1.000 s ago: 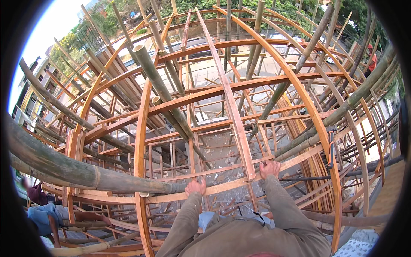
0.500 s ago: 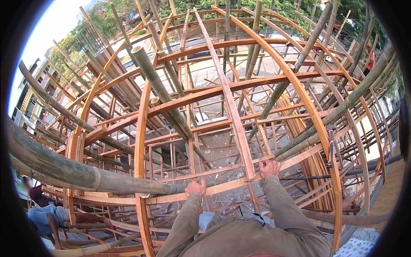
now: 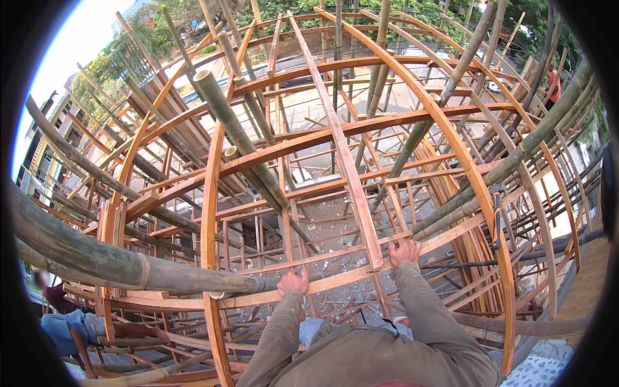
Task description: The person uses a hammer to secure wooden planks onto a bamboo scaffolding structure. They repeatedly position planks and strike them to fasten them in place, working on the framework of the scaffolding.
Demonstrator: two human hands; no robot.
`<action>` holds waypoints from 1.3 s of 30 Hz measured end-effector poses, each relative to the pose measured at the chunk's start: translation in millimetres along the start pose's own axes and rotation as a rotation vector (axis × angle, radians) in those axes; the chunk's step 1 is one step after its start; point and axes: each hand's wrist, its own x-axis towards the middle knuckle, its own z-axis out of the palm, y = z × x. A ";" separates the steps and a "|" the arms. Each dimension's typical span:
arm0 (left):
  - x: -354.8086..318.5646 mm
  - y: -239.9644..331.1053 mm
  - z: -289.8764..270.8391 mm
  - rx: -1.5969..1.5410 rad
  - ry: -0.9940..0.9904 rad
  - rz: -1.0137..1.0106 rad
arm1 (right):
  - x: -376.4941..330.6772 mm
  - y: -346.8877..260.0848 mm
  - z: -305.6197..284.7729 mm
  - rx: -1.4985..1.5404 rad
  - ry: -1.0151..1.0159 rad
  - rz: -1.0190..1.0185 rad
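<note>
Head view: the beam point(image 3: 342, 279) runs crosswise ahead of the body, its long axis left to right, rising slightly rightward. The left hand point(image 3: 293, 282) and right hand point(image 3: 404, 252) are both clamped over it, apart. Between them, nearer the right, a plank point(image 3: 347, 168) ends at the beam, pointing away ahead. The bamboo point(image 3: 193, 278) reaches in beside the left hand; a tool point(image 3: 497, 222) hangs farther right.

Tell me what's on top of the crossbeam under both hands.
The left hand and right hand curl over the crossbeam; between them, the end of a plank overlaps it. The wood beneath the hands and plank end is hidden.
</note>
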 end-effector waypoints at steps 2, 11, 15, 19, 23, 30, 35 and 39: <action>-2.1 1.4 -2.0 -0.002 0.009 0.001 | -0.3 0.1 -0.1 0.003 0.005 -0.004; -0.2 -0.5 4.0 -0.013 0.063 -0.004 | 1.3 -1.2 -1.1 0.009 -0.022 0.011; 0.4 -2.4 7.3 -0.010 0.083 0.006 | -0.1 1.2 1.8 0.038 0.007 -0.003; 0.4 -1.0 5.9 0.003 0.072 0.004 | -0.1 2.5 2.6 0.042 0.006 -0.014; -1.8 2.4 2.3 -0.006 0.066 -0.014 | 1.1 -0.1 -1.4 0.016 -0.030 -0.004; -3.5 7.3 0.2 -0.003 0.055 -0.001 | 0.1 -1.3 -9.1 -0.010 -0.035 0.018; -4.6 7.4 -0.2 -0.011 0.070 0.009 | -0.9 1.1 -6.2 0.012 0.013 -0.002; -7.8 9.4 -2.9 -0.013 0.070 0.012 | 0.7 3.2 0.6 0.014 0.018 0.005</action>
